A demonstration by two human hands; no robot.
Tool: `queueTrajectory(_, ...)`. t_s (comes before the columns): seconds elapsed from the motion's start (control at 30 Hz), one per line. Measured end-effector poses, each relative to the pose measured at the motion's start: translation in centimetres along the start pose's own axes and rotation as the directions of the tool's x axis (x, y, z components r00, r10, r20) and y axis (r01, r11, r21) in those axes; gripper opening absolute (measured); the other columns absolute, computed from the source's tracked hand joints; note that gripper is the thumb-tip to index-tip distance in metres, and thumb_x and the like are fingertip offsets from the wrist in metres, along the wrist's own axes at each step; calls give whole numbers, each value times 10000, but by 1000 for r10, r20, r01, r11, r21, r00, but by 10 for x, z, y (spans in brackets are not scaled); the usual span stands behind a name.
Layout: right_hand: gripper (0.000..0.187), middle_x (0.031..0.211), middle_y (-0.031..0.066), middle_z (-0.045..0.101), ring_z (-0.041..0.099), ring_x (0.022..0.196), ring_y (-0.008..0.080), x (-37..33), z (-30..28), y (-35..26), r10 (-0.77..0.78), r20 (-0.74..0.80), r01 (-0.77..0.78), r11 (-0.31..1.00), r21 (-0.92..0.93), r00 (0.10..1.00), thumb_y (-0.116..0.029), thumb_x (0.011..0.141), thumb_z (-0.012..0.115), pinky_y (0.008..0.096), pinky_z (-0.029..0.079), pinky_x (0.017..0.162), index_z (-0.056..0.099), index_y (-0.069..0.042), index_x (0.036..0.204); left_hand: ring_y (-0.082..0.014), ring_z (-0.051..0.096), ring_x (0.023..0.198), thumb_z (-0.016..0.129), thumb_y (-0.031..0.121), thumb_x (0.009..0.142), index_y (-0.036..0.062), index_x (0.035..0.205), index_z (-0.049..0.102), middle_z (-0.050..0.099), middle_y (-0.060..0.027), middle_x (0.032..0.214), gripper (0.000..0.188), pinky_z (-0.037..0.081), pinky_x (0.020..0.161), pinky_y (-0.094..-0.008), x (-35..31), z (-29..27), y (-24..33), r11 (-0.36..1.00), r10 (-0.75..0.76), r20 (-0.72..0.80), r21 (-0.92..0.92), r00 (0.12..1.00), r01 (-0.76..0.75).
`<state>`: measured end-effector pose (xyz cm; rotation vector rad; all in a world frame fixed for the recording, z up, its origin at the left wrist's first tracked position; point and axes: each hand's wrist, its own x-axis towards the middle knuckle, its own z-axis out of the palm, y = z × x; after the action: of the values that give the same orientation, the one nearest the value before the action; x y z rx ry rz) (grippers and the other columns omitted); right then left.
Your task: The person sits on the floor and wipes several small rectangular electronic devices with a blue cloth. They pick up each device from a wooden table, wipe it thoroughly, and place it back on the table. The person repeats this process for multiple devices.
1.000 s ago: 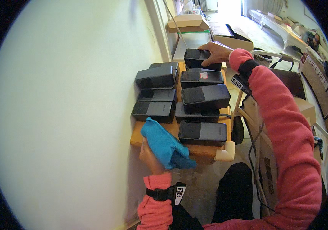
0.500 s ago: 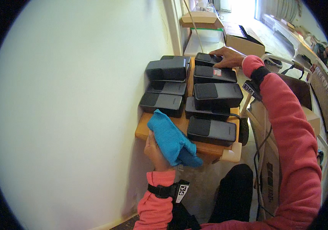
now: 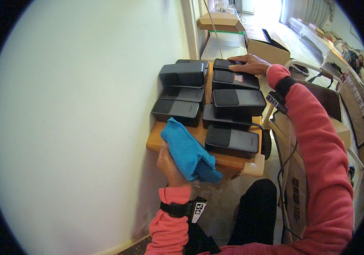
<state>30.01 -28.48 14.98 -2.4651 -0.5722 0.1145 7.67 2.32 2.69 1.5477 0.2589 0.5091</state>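
A bright blue cloth [image 3: 187,152] is bunched in my left hand [image 3: 169,167], close to the wooden table's [image 3: 158,137] front left edge. My right hand [image 3: 252,65] reaches to the far end of the right-hand row. There its thumb and fingers straddle a black box-shaped device [image 3: 220,64], which it partly covers. Just nearer lies a similar black device with a red and white label [image 3: 235,79]. More black devices follow toward me, one of them a two-tone black-and-grey one [image 3: 233,140] at the front. On the left side, other such devices [image 3: 176,111] are stacked against the wall.
A white wall [image 3: 88,110] borders the table on the left. Cream padding [image 3: 255,165] covers the table's front right corner. Beyond the table stand a cardboard box [image 3: 269,50] and a clear plastic bin [image 3: 224,39]. A dark cable [image 3: 282,170] hangs at the right.
My right hand's fingers have shifted slightly over the far black device, with the thumb lying lower along it. The cloth stays in my left hand. The whole view has moved slightly.
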Motion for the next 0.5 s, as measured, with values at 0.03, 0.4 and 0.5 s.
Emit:
queueTrajectory(0.03,707,1182,160,618,588,1051,270,0,1,-1,2,14,-2,1000,28,1000,-568,790,627,349,431,939,553,-66,1282,-152,627,749,442,360,982,-50,1066,618,663,-124,906,454,515,661,-298,1,0,-1,999,-37,-21,-24,999,37)
queueTrajectory(0.4,727,1186,189,608,582,1080,289,-2,2,-5,-9,-15,8,998,-59,1000,-606,792,597,354,424,958,555,-63,1274,-151,613,762,435,390,982,-42,1121,604,657,-107,915,484,507,679,-290,-2,-1,7,977,-125,33,-172,992,128)
queueTrajectory(0.5,752,1212,211,588,562,1128,333,-5,1,-11,-12,-102,-7,982,-189,995,-619,788,593,382,412,986,545,-51,1278,-157,614,817,444,388,979,-34,1139,594,646,-115,968,476,506,728,-303,0,0,9,924,-237,83,-288,968,251)
